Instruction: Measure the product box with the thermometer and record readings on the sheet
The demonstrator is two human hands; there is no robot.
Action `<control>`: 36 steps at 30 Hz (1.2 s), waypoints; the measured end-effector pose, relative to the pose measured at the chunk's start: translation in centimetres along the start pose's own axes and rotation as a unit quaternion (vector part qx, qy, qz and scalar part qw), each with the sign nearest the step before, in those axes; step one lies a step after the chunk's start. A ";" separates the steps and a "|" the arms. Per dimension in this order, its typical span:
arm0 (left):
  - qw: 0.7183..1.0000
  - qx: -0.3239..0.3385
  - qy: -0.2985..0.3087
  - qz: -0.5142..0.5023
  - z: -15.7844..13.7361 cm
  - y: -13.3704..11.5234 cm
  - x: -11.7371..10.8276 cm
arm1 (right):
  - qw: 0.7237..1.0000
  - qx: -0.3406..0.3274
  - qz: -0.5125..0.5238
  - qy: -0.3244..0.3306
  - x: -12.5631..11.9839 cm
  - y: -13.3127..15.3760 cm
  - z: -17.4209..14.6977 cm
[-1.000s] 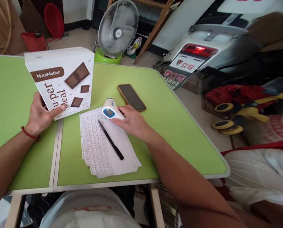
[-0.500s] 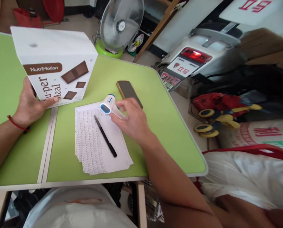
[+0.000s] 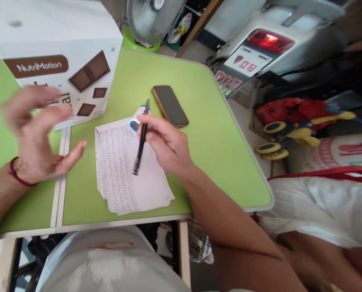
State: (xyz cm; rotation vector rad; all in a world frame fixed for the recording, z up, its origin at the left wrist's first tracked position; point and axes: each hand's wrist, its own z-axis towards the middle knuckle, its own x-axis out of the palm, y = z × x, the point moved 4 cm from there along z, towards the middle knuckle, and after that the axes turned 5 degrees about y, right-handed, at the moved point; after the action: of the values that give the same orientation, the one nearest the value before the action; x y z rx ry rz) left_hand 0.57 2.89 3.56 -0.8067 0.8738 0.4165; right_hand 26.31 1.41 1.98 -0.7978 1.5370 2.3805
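Between the fingers of my right hand (image 3: 168, 144) is a black pen (image 3: 140, 152), held at a slant above a stack of handwritten paper sheets (image 3: 116, 170). Behind that hand lies a white and blue handheld thermometer (image 3: 134, 125), mostly hidden by the fingers. My left hand (image 3: 41, 138) is open and somewhat blurred, its fingers curved and apart, in front of a white NutriMotion box (image 3: 86, 44) with chocolate pictures. The box stands upright on the left. Just beyond my right hand a dark phone (image 3: 170, 105) in a yellowish case lies flat.
The green folding table (image 3: 217, 162) has a metal seam (image 3: 60, 198) left of the papers. Past its far edge stand a fan (image 3: 153, 20) and a white scooter (image 3: 268, 36). At the right, close to the table corner, sits another person in white clothing (image 3: 314, 211).
My right hand has let go of the thermometer and picked up the pen from the papers. My left hand has released the box and drawn back toward me.
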 end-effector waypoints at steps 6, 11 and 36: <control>0.976 0.153 0.153 -0.017 0.3 -2.2 3.0 | 0.994 0.018 0.097 -0.057 1.2 0.1 -0.7; 0.950 0.163 0.263 -0.034 0.0 -1.6 4.3 | 0.978 0.084 0.189 -0.039 2.6 -0.4 -1.0; 0.945 0.134 0.292 -0.056 -0.2 -1.1 4.5 | 0.992 0.118 0.037 -0.021 3.9 -1.1 -0.6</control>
State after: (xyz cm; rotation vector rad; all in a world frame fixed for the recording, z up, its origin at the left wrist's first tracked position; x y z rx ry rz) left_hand 3.79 2.09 0.31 -0.7299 1.3944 -0.0581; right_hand 23.73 0.89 -1.19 -0.6440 1.8168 2.1926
